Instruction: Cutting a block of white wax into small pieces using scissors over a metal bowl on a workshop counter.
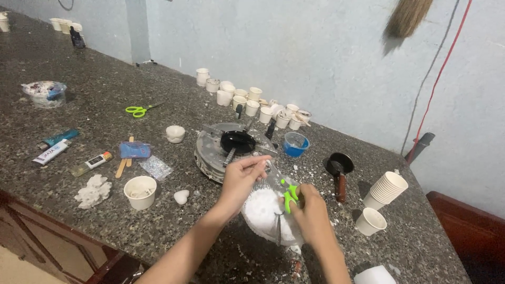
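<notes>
My left hand (240, 180) pinches the top edge of a clear plastic bag (265, 210) filled with white powder or flakes, which rests on the dark speckled counter (105, 94). My right hand (311, 213) grips green-handled scissors (288, 195), whose blades point down across the bag. Both hands meet over the bag near the counter's front edge.
Behind the bag sits a round metal burner (210, 152) with a small black pan (238, 141). Nearby are a blue bowl (295, 144), a black ladle (339, 167), stacked paper cups (386, 188), a single cup (370, 221), a white cup (140, 192), green scissors (138, 110), and several small cups (247, 100) along the wall.
</notes>
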